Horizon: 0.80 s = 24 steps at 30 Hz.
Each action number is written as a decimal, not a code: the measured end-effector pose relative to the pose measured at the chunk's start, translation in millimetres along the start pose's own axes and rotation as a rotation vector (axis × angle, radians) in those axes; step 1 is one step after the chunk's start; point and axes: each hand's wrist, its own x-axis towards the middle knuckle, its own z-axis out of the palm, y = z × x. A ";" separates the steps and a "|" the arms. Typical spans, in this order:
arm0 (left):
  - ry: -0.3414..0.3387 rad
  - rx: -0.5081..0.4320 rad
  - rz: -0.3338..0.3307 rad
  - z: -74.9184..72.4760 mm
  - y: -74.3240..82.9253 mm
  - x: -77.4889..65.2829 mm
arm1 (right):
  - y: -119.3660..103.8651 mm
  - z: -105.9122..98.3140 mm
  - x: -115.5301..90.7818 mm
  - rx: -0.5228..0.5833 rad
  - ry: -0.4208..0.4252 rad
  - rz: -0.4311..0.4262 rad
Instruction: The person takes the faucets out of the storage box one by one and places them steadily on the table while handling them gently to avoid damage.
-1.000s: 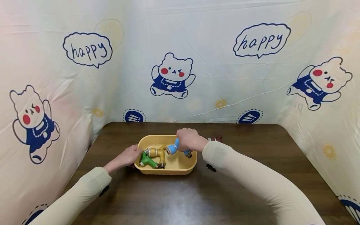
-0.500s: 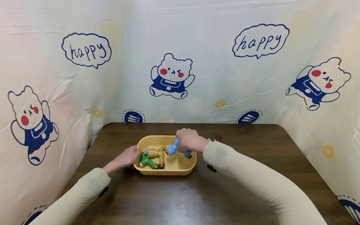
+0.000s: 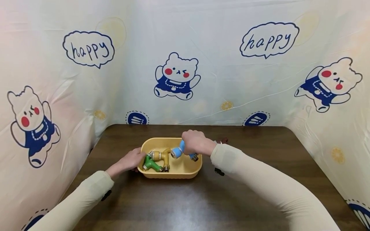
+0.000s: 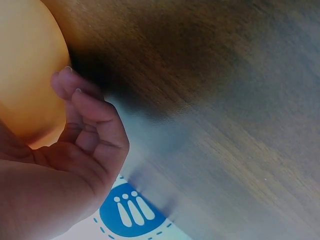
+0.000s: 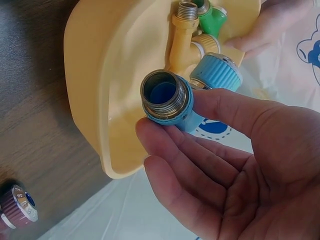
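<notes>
My right hand (image 3: 196, 142) holds a blue Y-shaped hose connector (image 3: 177, 152) over the right part of a yellow plastic basin (image 3: 173, 176). In the right wrist view, thumb and fingers pinch the blue connector (image 5: 191, 120), whose open threaded metal end faces the camera. A yellow Y-shaped connector (image 3: 165, 158) and a green one (image 3: 151, 164) lie together in the basin's left half. At the left end my left hand (image 3: 133, 159) grips the basin's rim. The left wrist view shows its fingers (image 4: 95, 112) curled beside the basin's outer wall.
A dark red ribbed fitting (image 5: 17, 207) lies on the brown wooden table (image 3: 179, 205) to the right of the basin, partly hidden behind the right wrist in the head view. Printed cloth (image 3: 219, 77) hangs around the table's back and sides.
</notes>
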 end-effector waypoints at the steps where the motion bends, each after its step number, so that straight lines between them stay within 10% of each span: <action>1: 0.001 0.000 0.001 -0.7 0.4 0.0 | 0.1 -0.9 -0.3 0.000 0.004 0.000; 24: 0.002 0.010 -0.001 -1.0 1.4 0.1 | 1.8 -6.9 -7.3 0.006 0.007 -0.008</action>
